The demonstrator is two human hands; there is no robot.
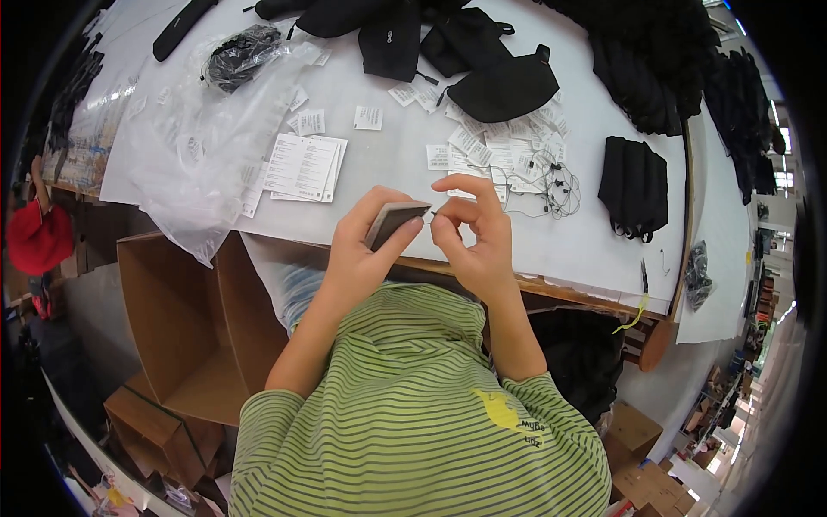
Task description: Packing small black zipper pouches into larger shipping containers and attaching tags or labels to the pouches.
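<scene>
My left hand [351, 250] is closed around a small dark hang tag [393, 224], thumb on its near side, above the table's front edge. The tag has a pale edge, and I cannot tell whether it is one card or several. At its right corner my right hand [479, 246] pinches a thin dark string [433, 214] between thumb and forefinger. Its other fingers are curled or raised. Beyond the right hand lies a tangle of black tag strings [558, 191]. White printed labels [469, 146] are spread beside it, and a stack of printed cards [301, 166] lies beyond my left hand.
Black pouches [506, 89] lie on the white table [370, 157] at the back. A clear plastic bag [185, 155] covers its left part. To the right are a folded black bag [633, 185] and a pointed tool with yellow ribbon [644, 280]. An open cardboard box [177, 302] stands below left.
</scene>
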